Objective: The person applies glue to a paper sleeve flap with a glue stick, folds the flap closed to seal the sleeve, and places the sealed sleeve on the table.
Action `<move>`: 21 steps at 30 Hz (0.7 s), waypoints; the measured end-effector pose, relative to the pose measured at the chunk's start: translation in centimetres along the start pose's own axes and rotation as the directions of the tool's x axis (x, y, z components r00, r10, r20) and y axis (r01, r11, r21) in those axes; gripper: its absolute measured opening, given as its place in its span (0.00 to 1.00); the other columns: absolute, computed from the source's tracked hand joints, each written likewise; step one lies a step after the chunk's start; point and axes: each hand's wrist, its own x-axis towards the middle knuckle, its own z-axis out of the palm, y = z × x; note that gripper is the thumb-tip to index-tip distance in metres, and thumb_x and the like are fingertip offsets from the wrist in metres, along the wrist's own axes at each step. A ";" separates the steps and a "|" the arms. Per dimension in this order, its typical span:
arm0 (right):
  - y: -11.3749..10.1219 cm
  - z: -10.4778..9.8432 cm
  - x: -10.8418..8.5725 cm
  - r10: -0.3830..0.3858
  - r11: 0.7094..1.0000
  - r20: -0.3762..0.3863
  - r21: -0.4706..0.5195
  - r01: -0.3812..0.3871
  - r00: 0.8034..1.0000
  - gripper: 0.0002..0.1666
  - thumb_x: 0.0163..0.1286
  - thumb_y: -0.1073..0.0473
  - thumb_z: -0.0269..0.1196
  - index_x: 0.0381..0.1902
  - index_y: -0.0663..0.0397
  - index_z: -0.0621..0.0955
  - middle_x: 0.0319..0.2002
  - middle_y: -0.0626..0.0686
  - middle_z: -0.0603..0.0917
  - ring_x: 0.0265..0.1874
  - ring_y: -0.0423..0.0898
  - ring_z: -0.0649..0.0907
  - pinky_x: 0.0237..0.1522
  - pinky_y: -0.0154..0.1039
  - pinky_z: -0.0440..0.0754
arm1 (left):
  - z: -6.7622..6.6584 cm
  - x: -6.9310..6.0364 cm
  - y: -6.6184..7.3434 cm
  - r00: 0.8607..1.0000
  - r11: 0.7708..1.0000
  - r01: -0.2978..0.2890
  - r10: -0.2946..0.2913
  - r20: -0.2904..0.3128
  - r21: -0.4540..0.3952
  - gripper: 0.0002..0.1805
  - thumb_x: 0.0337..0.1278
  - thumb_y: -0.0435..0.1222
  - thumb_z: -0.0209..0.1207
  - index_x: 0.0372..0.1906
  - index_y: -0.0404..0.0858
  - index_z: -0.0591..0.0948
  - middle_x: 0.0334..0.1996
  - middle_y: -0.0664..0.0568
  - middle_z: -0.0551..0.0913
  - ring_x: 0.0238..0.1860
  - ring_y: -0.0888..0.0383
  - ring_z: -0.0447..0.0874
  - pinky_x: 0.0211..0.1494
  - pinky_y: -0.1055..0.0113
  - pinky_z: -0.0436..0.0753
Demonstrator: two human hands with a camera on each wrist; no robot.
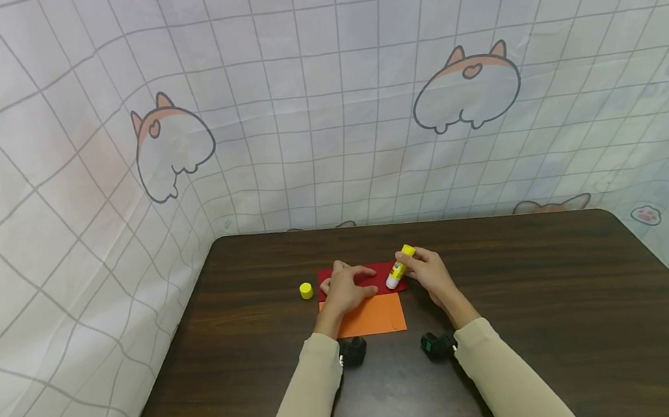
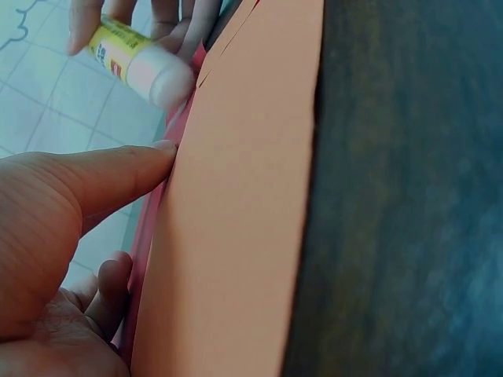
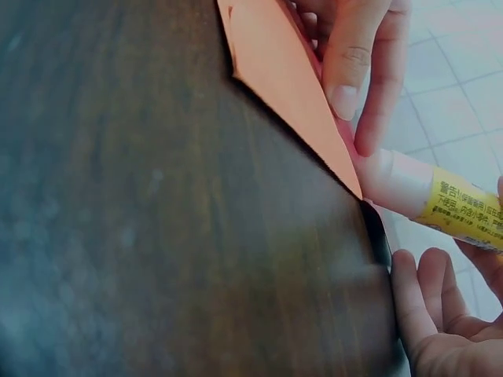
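Observation:
In the head view my left hand (image 1: 345, 292) rests on a red paper (image 1: 384, 273), its thumb and fingers spread apart and pressing it. An orange paper piece (image 1: 379, 317) lies along the red paper's near edge. My right hand (image 1: 434, 276) holds a yellow-and-white glue stick (image 1: 401, 267) tilted, its white end down at the right part of the red paper. The left wrist view shows the left thumb (image 2: 126, 177) on the edge where red and orange meet, close to the glue stick (image 2: 141, 63). Fingers hide part of the red paper.
A yellow cap (image 1: 306, 291) stands on the dark wooden table (image 1: 252, 355) left of the papers. A black wrist device sits under each wrist. Behind the table hangs a white checked curtain (image 1: 312, 121) with cartoon animal prints.

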 end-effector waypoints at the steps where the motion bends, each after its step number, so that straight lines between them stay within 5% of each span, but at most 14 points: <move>1: 0.0 0.0 0.0 -0.003 1.000 -0.004 0.002 0.003 1.000 0.31 0.77 0.44 0.61 0.65 0.62 0.77 0.58 0.63 0.78 0.54 0.53 0.84 0.65 0.49 0.79 | 0.0 0.0 0.0 1.000 1.000 0.000 0.000 -0.002 0.000 0.15 0.57 0.43 0.73 0.50 0.53 0.89 0.48 0.47 0.71 0.52 0.51 0.70 0.60 0.42 0.55; 21: 0.3 0.2 0.3 -0.013 1.000 -0.043 -0.001 0.013 0.999 0.26 0.80 0.47 0.56 0.66 0.57 0.73 0.60 0.65 0.76 0.49 0.55 0.81 0.64 0.50 0.80 | 0.0 0.0 -0.1 1.000 1.000 -0.002 0.002 0.002 -0.005 0.15 0.58 0.44 0.72 0.51 0.54 0.89 0.48 0.48 0.71 0.52 0.52 0.70 0.61 0.44 0.54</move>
